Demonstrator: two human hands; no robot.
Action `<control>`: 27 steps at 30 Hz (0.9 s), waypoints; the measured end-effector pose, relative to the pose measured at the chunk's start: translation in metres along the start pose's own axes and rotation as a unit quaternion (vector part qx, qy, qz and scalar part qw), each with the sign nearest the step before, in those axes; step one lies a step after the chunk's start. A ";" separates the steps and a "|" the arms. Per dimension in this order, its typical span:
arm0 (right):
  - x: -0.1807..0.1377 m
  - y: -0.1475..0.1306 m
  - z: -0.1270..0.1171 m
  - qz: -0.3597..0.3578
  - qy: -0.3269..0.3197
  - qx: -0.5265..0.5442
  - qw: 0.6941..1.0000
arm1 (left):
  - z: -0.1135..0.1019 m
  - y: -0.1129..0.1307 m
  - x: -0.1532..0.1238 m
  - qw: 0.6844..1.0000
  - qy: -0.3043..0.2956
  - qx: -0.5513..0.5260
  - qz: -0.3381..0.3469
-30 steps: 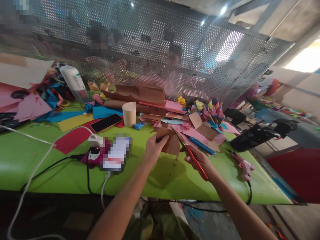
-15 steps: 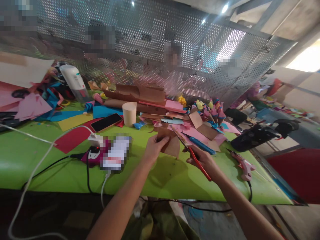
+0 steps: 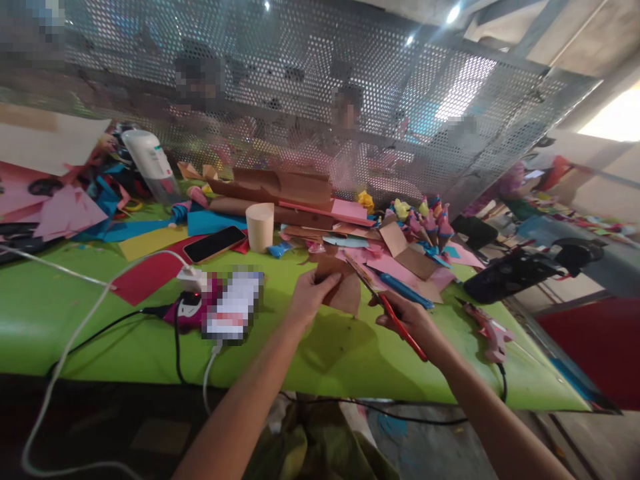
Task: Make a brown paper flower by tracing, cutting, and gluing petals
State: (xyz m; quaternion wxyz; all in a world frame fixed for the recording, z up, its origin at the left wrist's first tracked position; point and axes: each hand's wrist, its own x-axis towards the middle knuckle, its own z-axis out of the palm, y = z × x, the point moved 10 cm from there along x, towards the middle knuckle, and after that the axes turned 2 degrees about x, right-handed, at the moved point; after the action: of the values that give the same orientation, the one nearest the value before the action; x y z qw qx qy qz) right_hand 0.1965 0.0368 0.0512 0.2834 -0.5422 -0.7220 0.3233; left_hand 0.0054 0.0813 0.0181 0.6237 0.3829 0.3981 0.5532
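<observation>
Over the green tabletop, my left hand pinches a piece of brown paper between thumb and fingers. My right hand is closed round the red handles of a pair of scissors. Their blades point up and to the left, just beside the right edge of the brown paper. I cannot tell whether the blades touch it. Behind the scissors lie a blue tool, perhaps a cutter, and pink paper sheets.
A pink glue gun and a black bottle lie at the right. Paper flowers stand behind. On the left are a beige cup, a dark phone, a lit phone, a purple power strip and cables. A perforated metal screen closes the back.
The view has shifted slightly. Both hands keep their grips on the brown paper and the scissors, with hardly any other movement.
</observation>
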 end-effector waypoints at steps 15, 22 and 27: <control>-0.006 0.005 0.000 0.008 0.000 0.049 0.999 | -0.012 0.005 0.005 0.995 0.039 0.068 0.056; -0.008 -0.005 0.009 0.005 -0.008 0.017 1.000 | -0.021 0.010 0.005 0.989 0.085 0.089 0.082; -0.005 -0.016 0.018 -0.008 -0.009 0.005 1.000 | -0.019 0.014 0.003 0.990 0.085 0.082 0.077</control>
State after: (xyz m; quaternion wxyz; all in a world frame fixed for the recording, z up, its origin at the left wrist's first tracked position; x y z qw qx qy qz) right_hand 0.1747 0.0257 0.0521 0.2822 -0.5322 -0.7269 0.3297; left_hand -0.0174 0.0867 0.0236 0.5099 0.4139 0.4629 0.5953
